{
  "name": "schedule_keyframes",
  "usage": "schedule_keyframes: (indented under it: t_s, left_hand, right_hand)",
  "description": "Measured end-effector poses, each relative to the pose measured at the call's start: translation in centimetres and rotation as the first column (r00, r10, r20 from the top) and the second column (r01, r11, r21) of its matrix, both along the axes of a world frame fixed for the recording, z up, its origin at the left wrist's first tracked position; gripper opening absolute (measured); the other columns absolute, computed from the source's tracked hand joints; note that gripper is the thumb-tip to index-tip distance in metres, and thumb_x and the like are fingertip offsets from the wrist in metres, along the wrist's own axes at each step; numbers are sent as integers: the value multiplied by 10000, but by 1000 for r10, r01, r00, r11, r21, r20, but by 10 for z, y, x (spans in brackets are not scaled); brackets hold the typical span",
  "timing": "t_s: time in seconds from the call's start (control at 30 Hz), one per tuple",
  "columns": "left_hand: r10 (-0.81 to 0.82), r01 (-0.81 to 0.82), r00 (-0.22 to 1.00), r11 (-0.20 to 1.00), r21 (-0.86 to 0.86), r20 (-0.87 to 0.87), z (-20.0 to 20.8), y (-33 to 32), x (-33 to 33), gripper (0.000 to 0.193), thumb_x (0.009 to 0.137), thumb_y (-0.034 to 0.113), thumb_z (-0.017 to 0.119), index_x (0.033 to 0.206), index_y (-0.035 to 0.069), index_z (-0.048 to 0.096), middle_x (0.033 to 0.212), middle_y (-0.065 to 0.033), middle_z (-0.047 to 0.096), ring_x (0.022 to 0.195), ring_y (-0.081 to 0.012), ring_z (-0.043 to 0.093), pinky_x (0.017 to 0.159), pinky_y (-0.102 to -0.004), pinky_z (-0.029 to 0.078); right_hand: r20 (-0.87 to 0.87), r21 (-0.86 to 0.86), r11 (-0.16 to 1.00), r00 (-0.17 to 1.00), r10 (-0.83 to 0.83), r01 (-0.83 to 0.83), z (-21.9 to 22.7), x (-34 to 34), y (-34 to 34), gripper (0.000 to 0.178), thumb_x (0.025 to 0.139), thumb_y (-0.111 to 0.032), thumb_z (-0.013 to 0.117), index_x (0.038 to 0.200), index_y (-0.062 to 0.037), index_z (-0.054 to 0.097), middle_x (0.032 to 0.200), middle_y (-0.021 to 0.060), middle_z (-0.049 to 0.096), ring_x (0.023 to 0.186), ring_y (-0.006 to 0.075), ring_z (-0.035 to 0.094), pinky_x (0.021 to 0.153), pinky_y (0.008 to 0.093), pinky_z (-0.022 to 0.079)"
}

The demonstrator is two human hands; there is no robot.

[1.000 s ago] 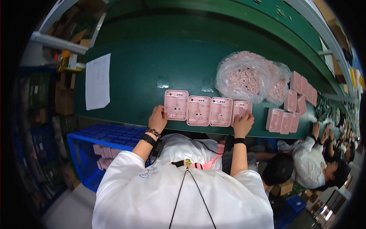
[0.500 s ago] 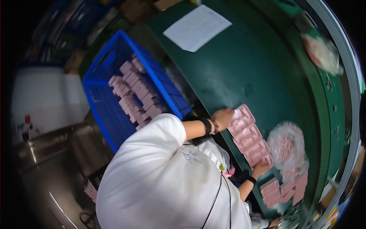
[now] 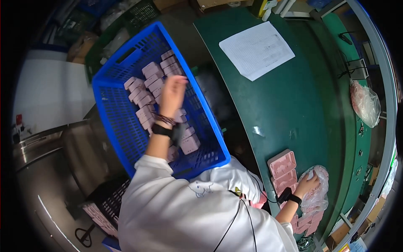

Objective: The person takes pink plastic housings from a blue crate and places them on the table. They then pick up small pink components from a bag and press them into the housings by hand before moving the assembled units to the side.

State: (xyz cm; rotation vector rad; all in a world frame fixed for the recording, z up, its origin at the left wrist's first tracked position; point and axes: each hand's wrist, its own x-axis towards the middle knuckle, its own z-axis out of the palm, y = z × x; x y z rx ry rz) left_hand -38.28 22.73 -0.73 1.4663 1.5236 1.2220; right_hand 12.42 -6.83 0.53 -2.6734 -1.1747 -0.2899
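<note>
My left hand (image 3: pixel 173 97) is over the blue crate (image 3: pixel 205 107), its fingers stretched out and slightly blurred. Nothing shows in it. Beneath it, rows of pink plastic housings (image 3: pixel 142 96) stand in the crate; hand and wrist hide some of them. My right hand (image 3: pixel 308 185) reaches to the clear plastic bag (image 3: pixel 321 194) of small pink pieces on the green table (image 3: pixel 289 113). Its fingers are curled at the bag, and what they grip cannot be made out. Beside that hand, open pink shells (image 3: pixel 282 164) lie in a line, partly behind my right forearm.
A printed paper sheet (image 3: pixel 258 49) lies on the table's far part. More pink pieces (image 3: pixel 308 222) are near my right forearm. Another plastic bag (image 3: pixel 365 103) sits beyond at the right. A dark crate (image 3: pixel 117 201) with pink parts stands at lower left.
The view has turned left. My left hand has left the row of pink shells and moved over the blue crate. My right hand has gone from the shells to the plastic bag.
</note>
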Motion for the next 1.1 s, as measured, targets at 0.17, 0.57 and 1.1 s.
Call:
schedule_keyframes:
  t_s: [0.17, 0.57, 1.1]
  left_hand:
    - [-37, -413, 683, 804, -428, -729, -161, 81, -125, 304, 828, 196, 533, 1113, 94, 509, 1047, -135, 584, 924, -321, 578, 748, -420, 469]
    - [-1, 22, 997, 966, -258, 80, -351, 81, -126, 535, 868, 239, 440, 1334, 56, 253, 1328, -157, 366, 1171, -291, 418, 916, -395, 405]
    - [-150, 604, 398, 785, -135, 905, -392, 72, -119, 532, 872, 256, 426, 1329, 47, 253, 1346, -147, 347, 1182, -305, 403, 943, -388, 383]
  right_hand:
    - [-99, -91, 915, 918, 384, -393, 20, -58, 66, 267, 792, -74, 544, 1048, 1, 525, 1039, 202, 456, 981, 361, 431, 840, 434, 343]
    - [-369, -420, 865, 922, 114, -275, 14, -77, 5, 136, 792, -13, 496, 906, -7, 569, 861, 156, 533, 842, 343, 514, 743, 388, 412]
    - [-326, -367, 900, 939, 110, -233, 35, -113, 52, 156, 737, -10, 539, 884, -41, 585, 813, 118, 528, 771, 309, 518, 678, 386, 413]
